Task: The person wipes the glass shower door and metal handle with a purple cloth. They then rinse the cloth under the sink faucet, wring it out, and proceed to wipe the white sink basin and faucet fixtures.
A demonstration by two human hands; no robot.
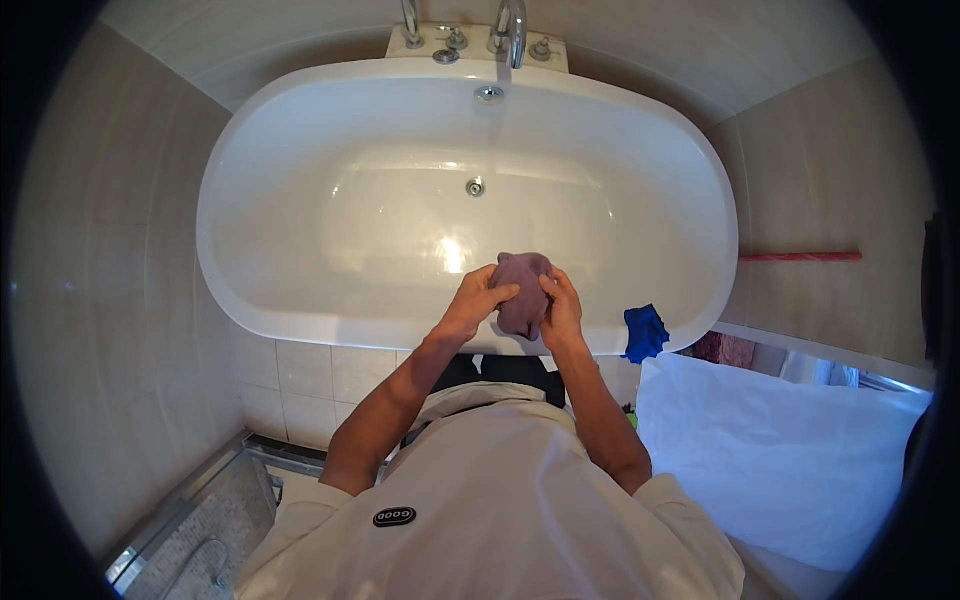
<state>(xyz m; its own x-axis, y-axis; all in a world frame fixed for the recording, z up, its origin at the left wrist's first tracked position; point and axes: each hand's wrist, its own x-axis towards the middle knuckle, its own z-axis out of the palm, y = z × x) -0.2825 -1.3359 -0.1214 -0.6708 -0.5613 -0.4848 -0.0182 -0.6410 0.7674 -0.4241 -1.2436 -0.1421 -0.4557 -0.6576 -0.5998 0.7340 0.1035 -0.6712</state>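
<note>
Between my two hands is a bunched mauve cloth [523, 296], held above the near rim of a white oval bathtub [285, 330]. My left hand [478, 300] grips the cloth's left side, with the thumb lying across its front. On the right side, my right hand [562, 304] pinches the cloth between thumb and fingers. A crumpled blue cloth [646, 334] hangs over the near rim, to the right of my right hand. The tub's drain [475, 187] shows in the middle of its floor, and an overflow fitting [489, 95] sits on the far wall.
Behind the far rim stand a chrome faucet [516, 34] and tap handles [541, 49]. A red strip [801, 256] runs along the right wall. White sheeting [772, 450] covers something at the lower right. A glass-sided shower area [210, 532] lies at the lower left.
</note>
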